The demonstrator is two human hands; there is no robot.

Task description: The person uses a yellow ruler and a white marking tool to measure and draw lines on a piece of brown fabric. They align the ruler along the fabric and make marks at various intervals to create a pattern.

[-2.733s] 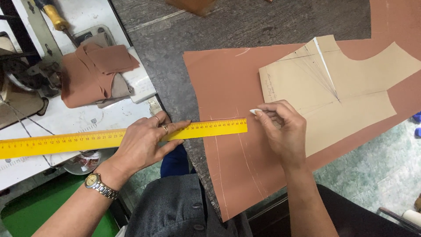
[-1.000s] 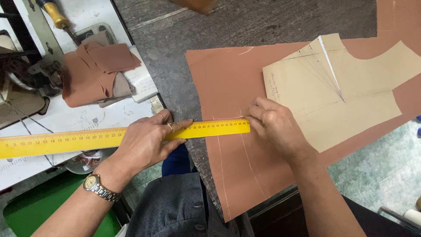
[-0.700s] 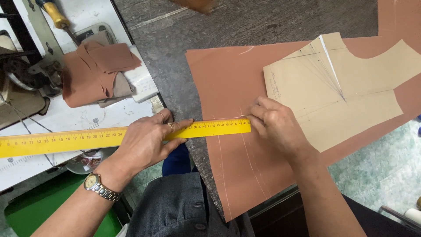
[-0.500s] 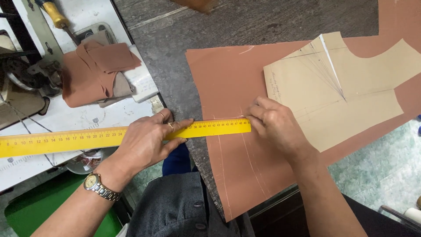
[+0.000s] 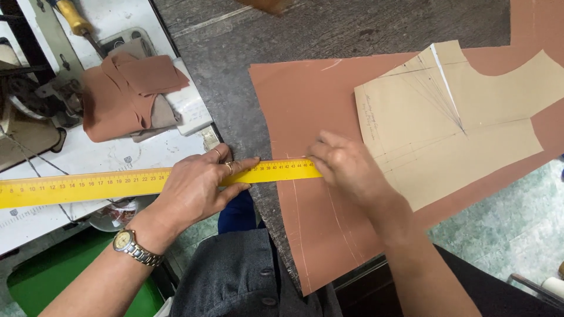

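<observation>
head view: the left hand (image 5: 197, 188) lies flat and spread on the yellow ruler (image 5: 88, 185), pressing it down rather than gripping it, a ring on one finger and a wristwatch (image 5: 134, 248) at the wrist. the right hand (image 5: 346, 170) sits at the ruler's far end, fingers curled together as if pinching something small; whatever it holds is hidden under the fingers, so i cannot tell what it is or whether it holds anything at all. that hand rests on the brown fabric (image 5: 305, 117), which lies flat on the dark grey table (image 5: 329, 26), and the ruler's end crosses the fabric's left edge onto it. faint pale lines already run down the fabric just below the ruler.

to do this well, i judge the pressing hand should keep its weight close to the fabric end of the ruler, since most of the ruler's length hangs out to the left over the white machine bed (image 5: 76, 158) and could pivot. the marking hand should stay tight against the ruler's edge, and the cloth should lie unstretched.

the tan paper pattern (image 5: 446, 123) lies on the fabric just right of the right hand, near it but not under it. further left, folded brown cloth pieces (image 5: 126, 94) rest on the machine bed, well apart from the work.
</observation>
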